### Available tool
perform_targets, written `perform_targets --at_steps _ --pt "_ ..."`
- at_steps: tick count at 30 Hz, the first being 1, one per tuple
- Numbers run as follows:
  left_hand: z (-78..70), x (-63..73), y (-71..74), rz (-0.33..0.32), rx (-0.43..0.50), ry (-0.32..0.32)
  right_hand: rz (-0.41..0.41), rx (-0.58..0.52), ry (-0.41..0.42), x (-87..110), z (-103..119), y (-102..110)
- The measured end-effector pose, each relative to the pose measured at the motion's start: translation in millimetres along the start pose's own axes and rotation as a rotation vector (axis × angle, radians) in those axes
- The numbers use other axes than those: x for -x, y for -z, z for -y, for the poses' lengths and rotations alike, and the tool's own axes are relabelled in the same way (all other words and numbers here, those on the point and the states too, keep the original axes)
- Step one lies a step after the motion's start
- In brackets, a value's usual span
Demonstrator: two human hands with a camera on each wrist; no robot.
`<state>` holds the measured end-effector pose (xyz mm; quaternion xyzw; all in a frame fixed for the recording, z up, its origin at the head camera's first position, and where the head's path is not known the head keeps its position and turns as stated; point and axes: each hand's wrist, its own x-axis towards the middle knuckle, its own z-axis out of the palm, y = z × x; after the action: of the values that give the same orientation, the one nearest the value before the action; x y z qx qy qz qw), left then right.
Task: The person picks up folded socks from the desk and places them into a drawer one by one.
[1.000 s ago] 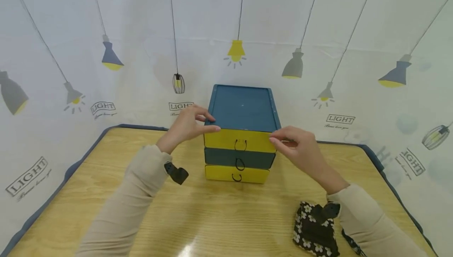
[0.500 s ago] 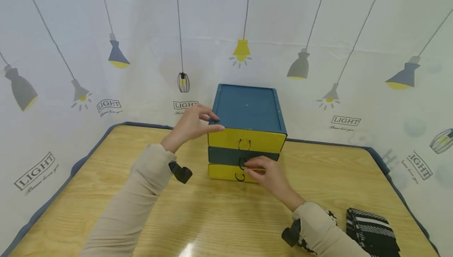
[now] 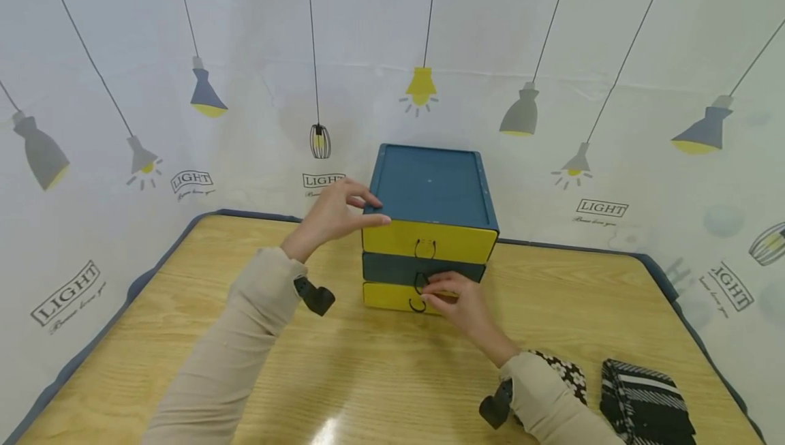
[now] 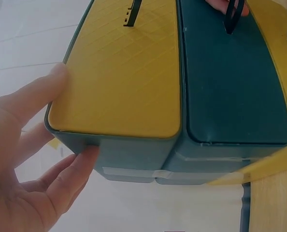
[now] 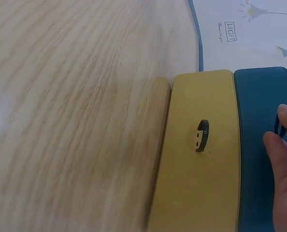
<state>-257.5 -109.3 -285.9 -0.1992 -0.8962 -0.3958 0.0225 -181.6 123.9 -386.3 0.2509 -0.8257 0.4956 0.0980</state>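
In the head view, the middle teal drawer (image 3: 389, 268) sits at the frame's centre between the upper yellow drawer (image 3: 398, 237) and lower yellow drawer (image 3: 388, 296) of a three-drawer cabinet (image 3: 432, 186), its long axis running across the picture. The right hand (image 3: 465, 303), the nearer, pinches its black loop handle (image 3: 417, 281) around mid-length. The left hand (image 3: 334, 212) lies above and left of the teal drawer, spread wide at the cabinet's near-left top corner.

In the left wrist view, the left thumb meets the upper yellow drawer's edge at left; the teal drawer lies beyond, upper right.

In the right wrist view, thumb and finger close narrowly on the handle at the right edge, the drawer's long axis running top to bottom.
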Motion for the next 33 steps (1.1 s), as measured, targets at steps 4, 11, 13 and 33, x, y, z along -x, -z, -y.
perform_targets --at_steps 4,11,13,33 --pt "0.1 -0.8 -0.8 0.005 0.001 0.003 0.012 0.044 0.038 5.9 -14.4 -1.7" --pt "-0.8 -0.8 -1.3 0.003 -0.001 0.003 0.004 0.08 0.17 26.5 -15.0 -5.3" --pt "-1.3 -0.4 -1.1 0.0 -0.002 0.002 0.011 0.096 0.21 32.8 -10.5 -6.3" --pt "-0.9 1.0 0.0 -0.01 -0.02 -0.022 0.049 0.037 0.426 87.9 33.7 -16.3"
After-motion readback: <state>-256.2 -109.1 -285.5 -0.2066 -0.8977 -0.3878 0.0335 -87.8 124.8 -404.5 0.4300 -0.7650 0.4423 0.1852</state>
